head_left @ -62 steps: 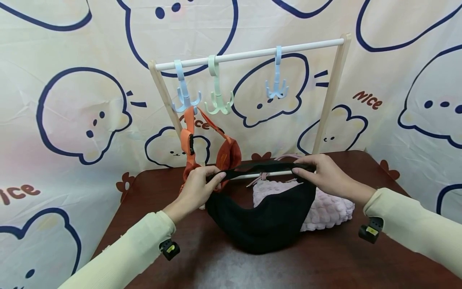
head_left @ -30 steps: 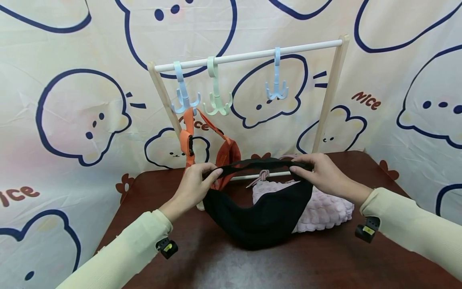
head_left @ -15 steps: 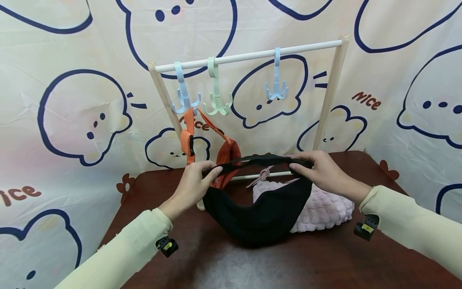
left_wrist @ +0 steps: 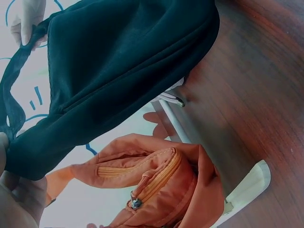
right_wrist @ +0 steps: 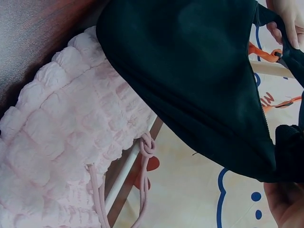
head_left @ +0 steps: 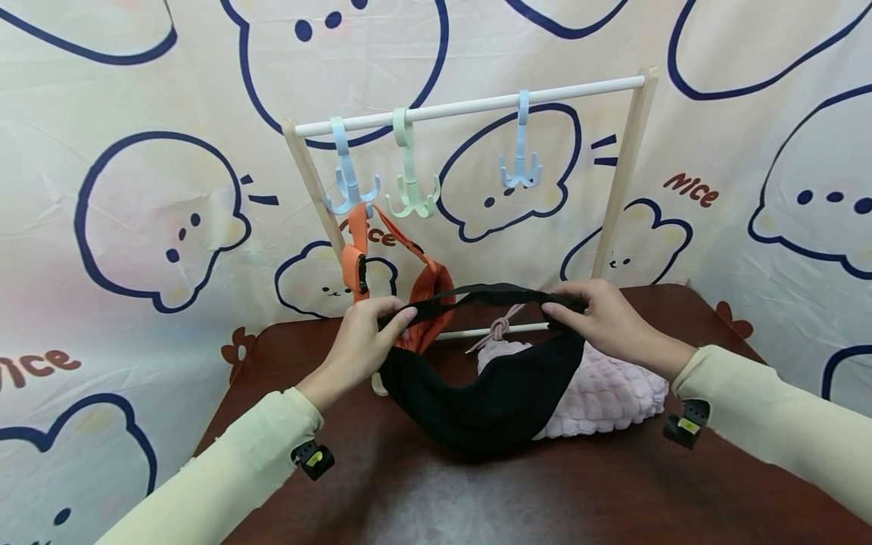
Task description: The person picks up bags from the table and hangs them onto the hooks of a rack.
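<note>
A black crossbody bag [head_left: 477,409] hangs in a curve between the two hands in the head view, its strap [head_left: 490,291] bowed upward. The left hand [head_left: 357,337] pinches the bag's left end where the strap joins it, thumb on the near side. At the other end the right hand [head_left: 606,318] pinches the bag the same way. Behind the left hand hangs an orange waist bag [left_wrist: 156,180] with a zip. Partly hidden behind the black bag, a pink puffy quilted bag [right_wrist: 61,123] with knotted cords lies on the table.
A rack with a white top rail [head_left: 470,106] and wooden posts stands on the brown table [head_left: 436,499]. From the rail hang a left blue hook [head_left: 349,182], which carries the orange bag, a green hook [head_left: 412,189] and a right blue hook [head_left: 521,163]. A patterned cloth stands behind.
Both hands have risen slightly and shifted a little left, lifting the black bag with them. Its strap bows higher than before. The grips look the same.
</note>
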Action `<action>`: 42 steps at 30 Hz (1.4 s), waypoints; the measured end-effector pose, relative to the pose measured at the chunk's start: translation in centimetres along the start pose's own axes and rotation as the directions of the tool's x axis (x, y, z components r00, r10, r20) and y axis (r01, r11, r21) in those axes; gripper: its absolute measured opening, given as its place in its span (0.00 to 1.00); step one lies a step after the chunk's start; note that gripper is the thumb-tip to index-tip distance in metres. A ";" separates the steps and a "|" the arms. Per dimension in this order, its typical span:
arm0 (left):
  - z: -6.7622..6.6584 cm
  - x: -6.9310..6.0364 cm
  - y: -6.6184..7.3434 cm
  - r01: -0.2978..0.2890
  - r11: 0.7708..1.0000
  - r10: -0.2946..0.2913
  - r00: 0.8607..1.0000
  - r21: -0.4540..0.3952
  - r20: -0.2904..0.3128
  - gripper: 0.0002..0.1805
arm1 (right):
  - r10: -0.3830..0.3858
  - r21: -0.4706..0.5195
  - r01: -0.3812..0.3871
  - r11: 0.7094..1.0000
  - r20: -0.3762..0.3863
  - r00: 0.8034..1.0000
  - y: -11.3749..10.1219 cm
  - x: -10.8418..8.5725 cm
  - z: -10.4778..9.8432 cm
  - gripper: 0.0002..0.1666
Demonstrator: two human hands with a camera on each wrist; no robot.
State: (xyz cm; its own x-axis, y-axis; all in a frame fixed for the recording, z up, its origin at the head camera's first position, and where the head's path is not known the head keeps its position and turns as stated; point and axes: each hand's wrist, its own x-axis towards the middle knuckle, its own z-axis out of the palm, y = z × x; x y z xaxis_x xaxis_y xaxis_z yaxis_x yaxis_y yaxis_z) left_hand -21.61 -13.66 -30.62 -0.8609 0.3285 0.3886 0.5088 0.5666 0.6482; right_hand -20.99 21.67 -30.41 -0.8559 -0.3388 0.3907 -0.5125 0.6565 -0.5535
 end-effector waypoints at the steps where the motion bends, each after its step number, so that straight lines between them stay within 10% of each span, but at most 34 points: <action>1: 0.0 0.0 0.0 -0.003 1.000 0.003 1.000 0.000 -0.001 0.12 | 0.001 -0.001 -0.001 1.000 -0.001 1.000 0.0 0.0 0.0 0.10; 42: -0.6 0.6 1.0 -0.056 0.998 0.055 0.997 -0.019 -0.062 0.11 | -0.005 0.039 0.008 0.999 -0.066 0.998 -1.6 1.3 1.0 0.13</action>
State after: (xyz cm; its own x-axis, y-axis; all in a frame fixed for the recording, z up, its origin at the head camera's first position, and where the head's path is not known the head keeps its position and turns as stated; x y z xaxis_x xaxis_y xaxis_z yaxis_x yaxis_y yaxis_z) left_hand -21.60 -13.38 -29.40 -0.8297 0.3114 0.4633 0.5562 0.5325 0.6381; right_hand -21.34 19.54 -29.79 -0.8468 -0.2970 0.4412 -0.5215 0.6269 -0.5788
